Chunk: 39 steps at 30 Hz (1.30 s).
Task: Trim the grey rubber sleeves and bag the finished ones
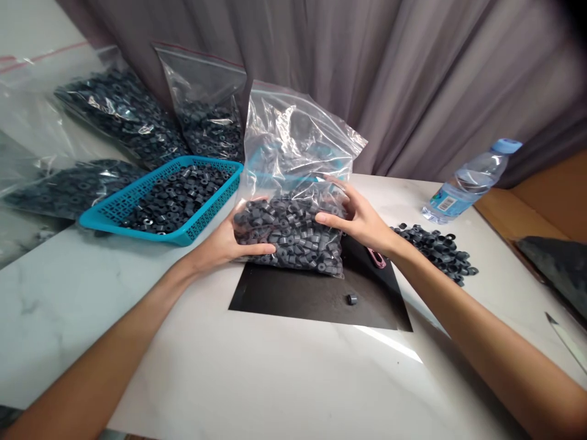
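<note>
Both my hands grip a clear zip bag (293,238) filled in its lower half with small dark grey plastic rings. My left hand (233,238) wraps its left side, thumb across the front and fingers behind. My right hand (355,214) clasps the right side, its thumb pressed on the front. The bag stands upright over a black mat (284,299), its upper part unfilled and puffed out. On the mat lies one loose grey ring (351,299). Just left of the bag is a blue basket (188,234) holding many more rings.
More filled zip bags (211,122) stand behind and left of the basket. A pile of loose rings (440,250) lies right of my right forearm, near a water bottle (472,180). A pink-handled tool (376,258) is partly hidden by my forearm. A pointed blade (566,342) lies at far right.
</note>
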### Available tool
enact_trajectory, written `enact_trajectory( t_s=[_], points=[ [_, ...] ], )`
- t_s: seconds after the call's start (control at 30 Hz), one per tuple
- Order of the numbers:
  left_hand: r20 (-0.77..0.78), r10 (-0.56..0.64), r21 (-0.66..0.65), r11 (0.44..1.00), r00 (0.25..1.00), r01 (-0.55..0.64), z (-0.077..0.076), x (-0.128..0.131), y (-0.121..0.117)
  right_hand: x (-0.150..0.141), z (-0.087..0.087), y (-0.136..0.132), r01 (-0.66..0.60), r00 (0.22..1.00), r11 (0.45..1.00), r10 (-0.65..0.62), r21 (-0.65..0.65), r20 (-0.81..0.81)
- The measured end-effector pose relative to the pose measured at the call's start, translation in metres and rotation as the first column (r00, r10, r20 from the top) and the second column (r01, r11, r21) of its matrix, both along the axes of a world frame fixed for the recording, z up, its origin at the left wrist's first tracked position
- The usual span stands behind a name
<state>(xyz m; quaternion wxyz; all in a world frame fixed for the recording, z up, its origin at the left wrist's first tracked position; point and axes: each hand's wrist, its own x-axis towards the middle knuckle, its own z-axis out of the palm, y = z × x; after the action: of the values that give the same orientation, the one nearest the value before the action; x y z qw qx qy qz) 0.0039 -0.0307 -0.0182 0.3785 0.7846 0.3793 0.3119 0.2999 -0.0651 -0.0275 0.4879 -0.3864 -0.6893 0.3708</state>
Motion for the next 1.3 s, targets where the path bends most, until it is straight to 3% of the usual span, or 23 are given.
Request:
enact_trajectory(
  t_s=[0.37, 0.6, 0.97, 1.17, 1.3],
  points=[
    [-0.017, 0.035, 0.007, 0.999, 0.999, -0.035, -0.002, 0.003, 0.001, 0.002, -0.006, 0.003, -0.001, 1.000, 1.000, 0.001, -0.014, -0.003],
    [-0.019, 0.055, 0.041, 0.998, 0.998, -0.054, -0.002, 0.005, -0.003, 0.016, -0.002, -0.002, -0.115, 0.957, 0.993, 0.109, 0.006, 0.268],
    [-0.029, 0.059, 0.044, 0.997, 0.998, -0.058, 0.002, 0.008, -0.002, 0.014, 0.002, 0.000, -0.104, 0.943, 0.984, 0.051, 0.147, 0.329],
    [-0.087, 0.003, -0.019, 1.000, 0.996, -0.005, 0.010, -0.004, 0.001, 0.012, 0.016, -0.008, -0.082, 0.981, 0.996, 0.089, -0.048, 0.170],
    [-0.083, 0.000, -0.091, 0.996, 0.997, -0.007, 0.017, -0.012, -0.003, 0.010, 0.026, -0.008, -0.063, 0.997, 0.998, 0.062, -0.018, -0.049]
  ],
)
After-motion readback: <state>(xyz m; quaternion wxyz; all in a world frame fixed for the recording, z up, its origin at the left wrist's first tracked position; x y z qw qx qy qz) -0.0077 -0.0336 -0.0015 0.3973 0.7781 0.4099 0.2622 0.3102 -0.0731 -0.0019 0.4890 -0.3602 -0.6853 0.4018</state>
